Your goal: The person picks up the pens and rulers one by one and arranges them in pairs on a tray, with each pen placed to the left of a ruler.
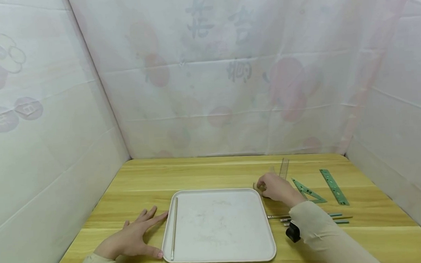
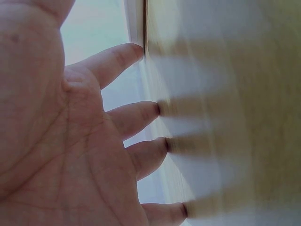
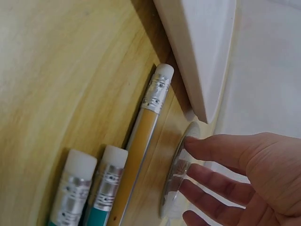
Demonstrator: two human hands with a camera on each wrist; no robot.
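Observation:
My left hand [image 1: 130, 237] lies spread at the white tray's [image 1: 221, 260] left side, with thumb and index finger at its rim. In the left wrist view the straight fingers [image 2: 136, 115] touch down on the wooden table. A pencil [image 1: 174, 229] lies lengthwise inside the tray along its left side. Just beyond the tray's right back corner, my right hand [image 1: 278, 188] pinches a clear protractor [image 3: 175, 176] by its edge. The thumb is at its rim and the fingers are against it; the hand hides most of it in the head view.
Several pencils [image 1: 341, 222] with white erasers lie right of the tray, partly under the right forearm. A green set square [image 1: 310, 193], a green ruler [image 1: 334, 187] and a clear ruler [image 1: 284, 168] lie at the back right. Curtains [image 1: 208, 88] enclose the table [image 1: 145, 177].

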